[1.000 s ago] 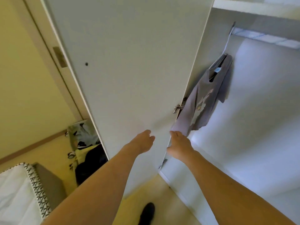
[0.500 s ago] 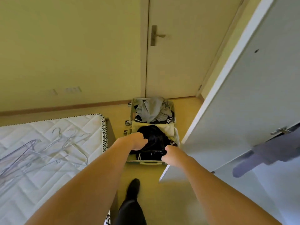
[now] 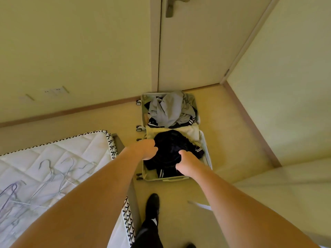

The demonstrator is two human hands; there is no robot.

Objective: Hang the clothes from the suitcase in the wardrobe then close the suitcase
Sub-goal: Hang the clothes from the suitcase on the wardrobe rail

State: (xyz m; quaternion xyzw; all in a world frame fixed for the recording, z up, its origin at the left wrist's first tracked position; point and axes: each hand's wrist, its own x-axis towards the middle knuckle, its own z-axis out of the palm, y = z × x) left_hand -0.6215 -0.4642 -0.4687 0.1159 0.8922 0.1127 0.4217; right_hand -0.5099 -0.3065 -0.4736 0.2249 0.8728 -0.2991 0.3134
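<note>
Suitcase point(image 3: 206, 151) lies open on the floor by the door point(image 3: 206, 51), both halves still holding clothes. A second ago the person was facing the wardrobe, where a grey top already hung; now they have turned round and both arms stretch toward the case, so one garment looks done and the next fetch is starting.

The mattress point(image 3: 53, 158) sits to the left of the case, just beside it, with a scatter of wire hangers point(image 3: 52, 174) lying on top, ready for the next piece.

In the far half of the case a grey garment point(image 3: 168, 110) is heaped over something dark with white stripes. In the near half lies a dark jacket point(image 3: 172, 147) with striped cuffs, bunched loosely.

The left hand point(image 3: 145, 148) hovers at the jacket's left edge and the right hand point(image 3: 186, 162) over its near side. Both sets of fingers hang loosely curled and grasp nothing; whether they touch the cloth I cannot tell. My guess is the dark jacket is next to be lifted.
</note>
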